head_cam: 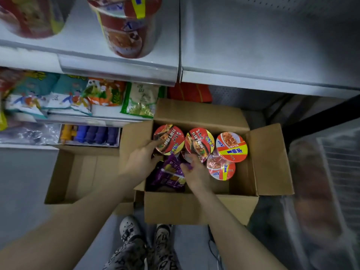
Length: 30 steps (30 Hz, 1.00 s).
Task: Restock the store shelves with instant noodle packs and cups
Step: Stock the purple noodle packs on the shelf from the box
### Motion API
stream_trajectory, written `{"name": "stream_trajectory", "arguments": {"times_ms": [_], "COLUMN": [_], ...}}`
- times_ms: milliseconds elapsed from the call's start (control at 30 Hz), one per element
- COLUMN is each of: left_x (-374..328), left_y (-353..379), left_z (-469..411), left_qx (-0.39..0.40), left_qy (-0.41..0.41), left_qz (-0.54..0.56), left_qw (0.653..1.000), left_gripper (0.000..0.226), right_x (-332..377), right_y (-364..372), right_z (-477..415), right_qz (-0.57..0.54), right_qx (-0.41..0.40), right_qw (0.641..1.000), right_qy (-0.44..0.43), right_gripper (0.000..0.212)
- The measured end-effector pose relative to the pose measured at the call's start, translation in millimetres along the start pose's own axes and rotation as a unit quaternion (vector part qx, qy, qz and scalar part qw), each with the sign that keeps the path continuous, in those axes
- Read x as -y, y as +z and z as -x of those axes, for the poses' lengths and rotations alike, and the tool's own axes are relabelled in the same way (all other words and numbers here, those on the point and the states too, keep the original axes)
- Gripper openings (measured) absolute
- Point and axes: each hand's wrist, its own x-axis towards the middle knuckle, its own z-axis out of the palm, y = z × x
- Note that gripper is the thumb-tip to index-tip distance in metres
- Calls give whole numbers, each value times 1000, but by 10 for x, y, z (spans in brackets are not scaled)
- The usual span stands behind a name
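Two bare hands reach down into an open brown cardboard box (200, 207) that stands on the grey floor in front of white metal store shelves (253, 55). The left hand (141, 159) has its fingers curled around the near left edge of a round instant noodle cup (169, 139) with a red and yellow foil lid, which stands at the far left of the box. The right hand (195, 173) pinches the right edge of a purple plastic noodle pack (171, 172), which lies in the near left part of the box, just nearer than that cup. Three more cups stand to the right: a second red-lidded cup (199, 143) just beside the first, an orange-lidded cup (231, 147) with a yellow band at the far right, and a lower orange cup (221, 169) nearer, partly tucked under it. A second open carton (81, 172) stands to the left, touching the first. On the upper shelf, far left, stands a large red cup (126, 26), blurred. A lower shelf holds teal bags (64, 94) and a green and white bag (141, 100). Nearest, between the forearms, are patterned clogs (129, 228).
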Motion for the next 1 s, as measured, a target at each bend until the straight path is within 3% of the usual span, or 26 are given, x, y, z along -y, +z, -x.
{"name": "stream_trajectory", "arguments": {"times_ms": [167, 300, 433, 633, 700, 767, 1000], "left_x": [273, 453, 580, 747, 749, 724, 454], "left_y": [280, 471, 587, 646, 639, 627, 527], "left_z": [-110, -158, -186, -199, -185, -169, -73], "left_qx": [14, 28, 26, 7, 10, 15, 36], "left_qy": [-31, -37, -37, -11, -11, -14, -29], "left_qz": [2, 6, -4, -1, -7, -13, -4], "left_qw": [999, 999, 999, 1000, 1000, 1000, 999], "left_gripper": [54, 54, 53, 54, 54, 53, 53], "right_x": [-82, -125, -150, -317, -425, -489, -410], "right_y": [458, 811, 1054, 1198, 1151, 1043, 565], "right_z": [-245, -449, -600, -658, -678, -687, -475], "right_qz": [113, 152, 172, 87, 34, -14, -112], "right_qx": [75, 137, 147, 77, 55, 51, 25], "right_qw": [988, 976, 972, 991, 990, 985, 981], "right_qy": [-76, -70, -57, 61, 123, 165, 157], "right_gripper": [40, 44, 41, 29, 16, 17, 27]}}
